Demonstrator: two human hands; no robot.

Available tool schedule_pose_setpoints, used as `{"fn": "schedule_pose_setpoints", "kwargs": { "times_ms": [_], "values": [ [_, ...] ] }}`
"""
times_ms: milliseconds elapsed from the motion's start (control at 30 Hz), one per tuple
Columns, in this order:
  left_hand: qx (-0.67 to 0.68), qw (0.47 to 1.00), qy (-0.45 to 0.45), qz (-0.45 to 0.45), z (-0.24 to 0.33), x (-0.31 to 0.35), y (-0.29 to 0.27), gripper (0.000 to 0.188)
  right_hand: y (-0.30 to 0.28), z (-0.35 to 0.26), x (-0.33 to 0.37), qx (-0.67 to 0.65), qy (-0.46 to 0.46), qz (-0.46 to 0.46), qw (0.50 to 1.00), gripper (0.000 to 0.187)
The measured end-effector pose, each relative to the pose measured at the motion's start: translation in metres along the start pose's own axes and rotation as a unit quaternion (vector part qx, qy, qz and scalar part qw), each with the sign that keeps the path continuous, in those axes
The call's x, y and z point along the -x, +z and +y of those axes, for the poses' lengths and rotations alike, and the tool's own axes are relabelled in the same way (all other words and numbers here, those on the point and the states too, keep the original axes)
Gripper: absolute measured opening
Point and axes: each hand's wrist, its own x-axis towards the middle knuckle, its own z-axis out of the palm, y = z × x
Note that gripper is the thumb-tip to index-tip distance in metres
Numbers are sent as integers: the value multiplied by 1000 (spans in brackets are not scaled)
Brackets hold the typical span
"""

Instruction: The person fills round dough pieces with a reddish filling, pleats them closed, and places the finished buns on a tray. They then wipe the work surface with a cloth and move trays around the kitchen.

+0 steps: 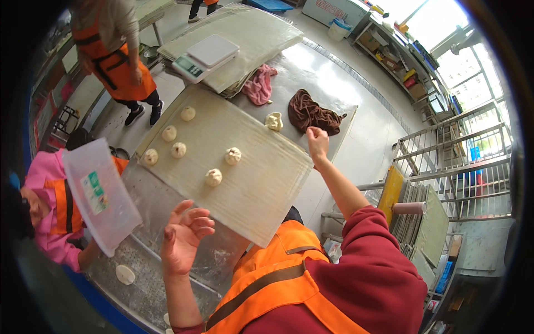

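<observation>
- A bright workroom with a tiled floor surrounds a steel table (156, 192), on which a pale board (245, 203) lies.
- Six pleated buns sit on the board: four grouped toward its left end, and two, a front bun (213, 177) and a back bun (233, 156), near its middle.
- A loose dough lump (273, 121) rests at the board's far edge, near a crumpled brown cloth (311, 114).
- The left hand (188, 236) is raised, palm up, fingers spread and loosely curled, holding nothing visible.
- The right hand (317, 143) is just beside the cloth, fingertips drawn together, with nothing visible between them.
- The step appears to be between shaping buns; the next move probably calls for pinching off dough or fetching a wrapper, then leaving space between buns.
</observation>
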Motion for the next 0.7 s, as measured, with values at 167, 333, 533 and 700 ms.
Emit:
{"fn": "schedule_pose_setpoints", "kwargs": {
  "times_ms": [167,333,533,700],
  "values": [
    [-12,986,-161,30,-109,-148,74,79,26,78,-165,261,60,0,963,57],
    [-222,951,-178,119,-256,-353,119,80,17,133,-203,269,-120,-202,934,44],
    [-822,532,5,204,-393,-479,119,105,-16,130,-206,-443,168,-206,856,21],
    [-851,476,84,206,-432,-475,93,60,27,114,-193,-104,-206,-211,950,12]
  ]
}}
